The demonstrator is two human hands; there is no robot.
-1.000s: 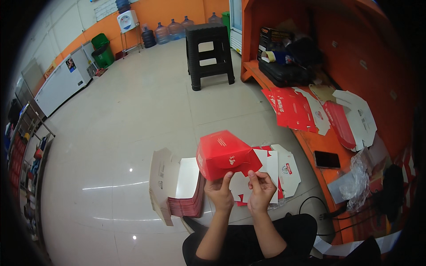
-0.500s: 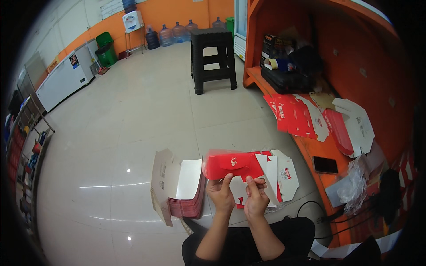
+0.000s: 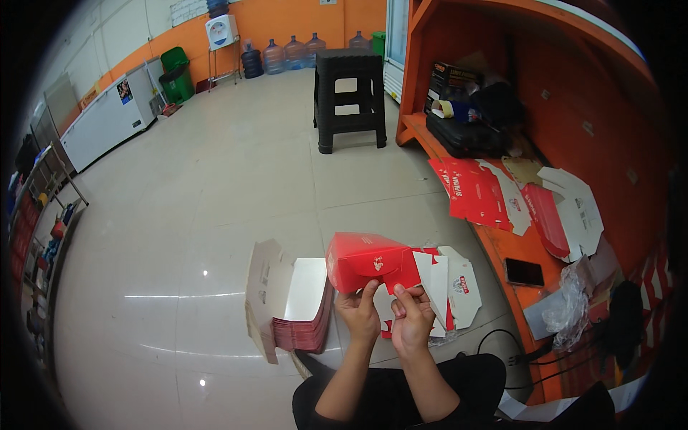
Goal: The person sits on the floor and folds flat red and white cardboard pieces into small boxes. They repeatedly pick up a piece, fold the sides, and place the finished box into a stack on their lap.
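A red cardboard box (image 3: 373, 256), partly folded into shape, is held up between my two hands over the floor. My left hand (image 3: 360, 315) grips its near edge, thumb up on the red panel. Close beside it, my right hand (image 3: 412, 319) pinches a red flap at the same edge, fingers curled under. Behind the box lie flat red and white box blanks (image 3: 464, 290), partly covered by it. To the left, a stack of red-edged card sheets (image 3: 304, 315) with a white top stands in an opened carton (image 3: 261, 294).
On the right, an orange shelf (image 3: 494, 247) carries red box blanks (image 3: 476, 197), a phone (image 3: 524, 272), crumpled plastic (image 3: 570, 304) and a black case (image 3: 459, 136). A black stool (image 3: 350, 100) stands ahead. Farther back are a chest freezer (image 3: 107, 122) and several water bottles (image 3: 295, 54).
The red box has opened out from a flatter shape, and its top panel now shows more. My hands stay at nearly the same place. The view has shifted slightly.
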